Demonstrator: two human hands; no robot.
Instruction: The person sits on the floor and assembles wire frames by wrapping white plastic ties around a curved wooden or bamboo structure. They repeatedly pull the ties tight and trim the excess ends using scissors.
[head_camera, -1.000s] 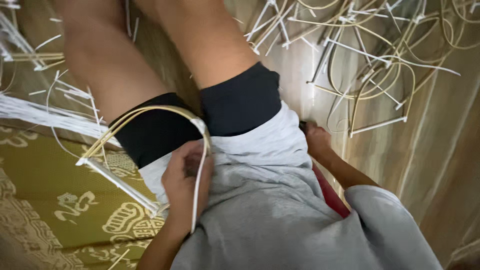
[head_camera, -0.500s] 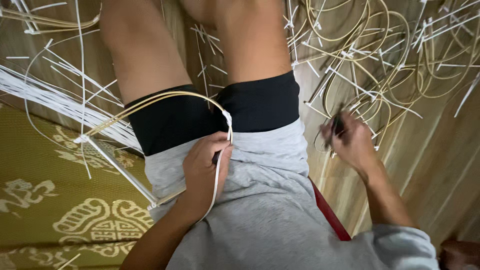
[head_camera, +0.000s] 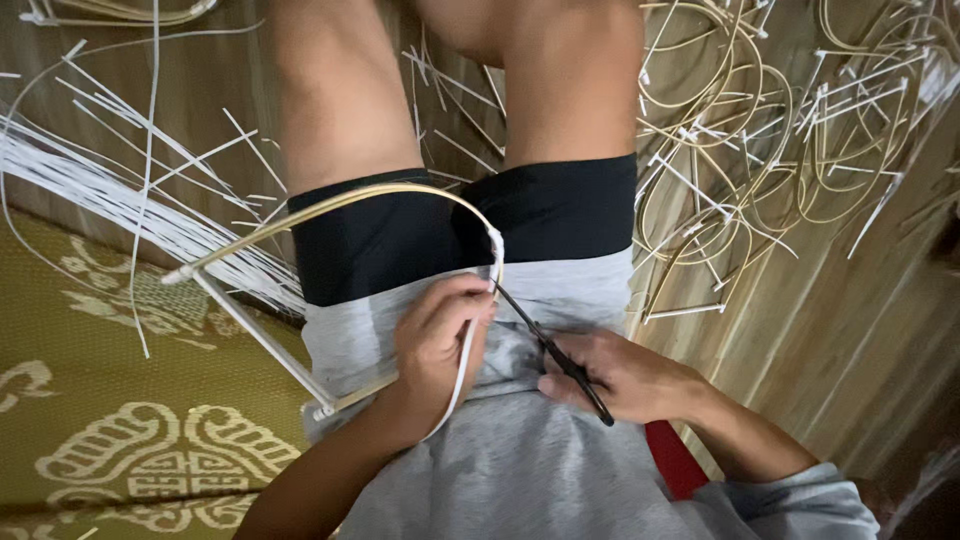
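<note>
- The left hand (head_camera: 440, 345) rests on the lap, its fingers curled and pressed together around the curved end of a bent cane frame (head_camera: 330, 205); thumb and forefinger pinch the frame where a white strip (head_camera: 462, 375) is wrapped onto it.
- The loose tail of the white strip hangs down from that pinch, runs along the palm side of the left hand and ends near the wrist.
- The cane frame lies across the thighs: a pale arched rod sweeps from the left hand over the black shorts (head_camera: 400, 235) to a corner at the left, and a straight white-wrapped bar runs from that corner back to the near side, just left of the left wrist.
- The right hand (head_camera: 625, 375) lies on the grey shirt (head_camera: 540, 470), just right of the left hand, fingers closed around the dark handles of a pair of scissors (head_camera: 555, 355).
- The scissors' thin blades point up and left and reach the wrapped spot at the left forefinger; whether the blades are parted cannot be told.
- On the far right, a heap of finished cane loops (head_camera: 780, 140) lies on the wooden floor (head_camera: 860, 330).
- On the left, a bundle of white strips (head_camera: 90, 195) fans over the floor and the edge of a green patterned mat (head_camera: 110, 440).
</note>
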